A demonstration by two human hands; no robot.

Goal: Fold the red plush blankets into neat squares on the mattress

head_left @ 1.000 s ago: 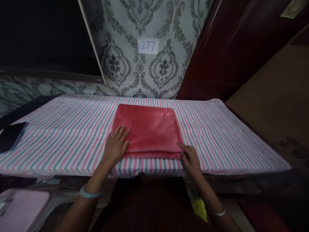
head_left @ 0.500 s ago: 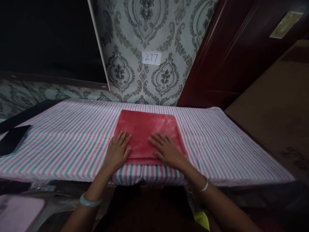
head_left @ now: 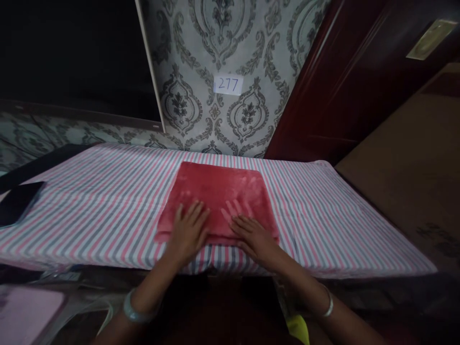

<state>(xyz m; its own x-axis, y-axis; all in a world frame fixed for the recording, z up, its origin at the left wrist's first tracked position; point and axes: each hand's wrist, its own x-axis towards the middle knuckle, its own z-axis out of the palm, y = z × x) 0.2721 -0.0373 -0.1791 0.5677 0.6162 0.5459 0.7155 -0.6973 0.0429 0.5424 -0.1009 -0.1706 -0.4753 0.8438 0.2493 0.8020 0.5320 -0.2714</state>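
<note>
A folded red plush cloth point(head_left: 219, 187) lies flat on a pink, grey and white striped cover point(head_left: 118, 191). Its layered edge faces me near the front of the table. My left hand point(head_left: 189, 230) rests on the cloth's front left part, fingers stretched out and apart. On the front right part lies my right hand point(head_left: 257, 239), also flat, with its fingertips on the pile. Just beyond those fingertips, pale finger streaks mark the plush. Neither hand grips anything.
A dark tablet-like slab point(head_left: 19, 203) lies at the table's left end. A large cardboard box point(head_left: 406, 172) stands against the right side. Behind are a dark screen point(head_left: 72, 57), patterned wallpaper with a paper point(head_left: 228, 84) reading 277, and a dark red door point(head_left: 323, 96).
My left hand has moved right and inward over the cloth, uncovering its front left corner. My right hand has slid back toward me, leaving finger streaks in the pile.
</note>
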